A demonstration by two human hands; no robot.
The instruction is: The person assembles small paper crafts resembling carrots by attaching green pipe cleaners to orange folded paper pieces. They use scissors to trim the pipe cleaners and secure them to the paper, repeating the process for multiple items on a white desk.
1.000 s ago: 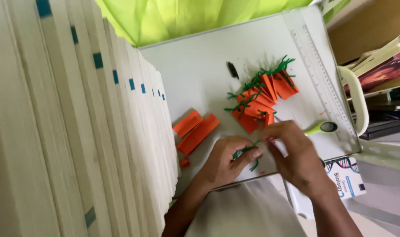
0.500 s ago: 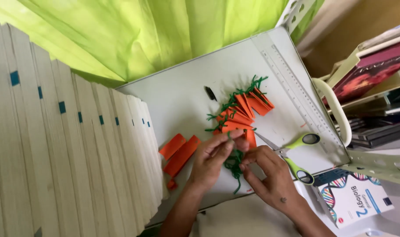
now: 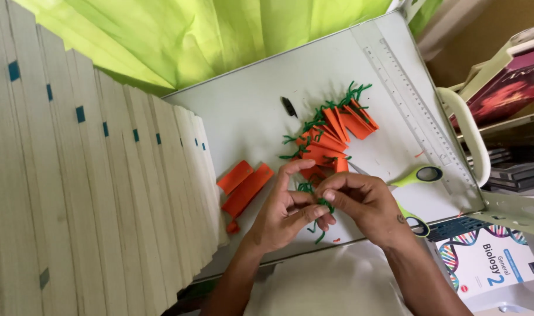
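Observation:
My left hand [image 3: 285, 212] and my right hand [image 3: 365, 205] meet over the near edge of a white board [image 3: 249, 123]. Together they pinch a bunch of green fuzzy wire [image 3: 317, 212], whose ends poke out below the fingers. Just beyond my fingers lies a pile of orange paper carrot shapes with green tops [image 3: 332, 130]. Green-handled scissors [image 3: 416, 178] lie right of my right hand, their blade tip pointing toward the pile.
Orange paper strips [image 3: 243, 186] lie left of my hands. A clear ruler [image 3: 416, 117] runs along the board's right side. A small black object [image 3: 289, 106] lies further back. A row of stacked books [image 3: 91, 193] fills the left; green cloth [image 3: 208, 35] hangs behind; more books [image 3: 501, 263] right.
The view has shifted, so the board sits lower and further right. My hands have closed together on the green wire, with the left fingers now wrapped over it.

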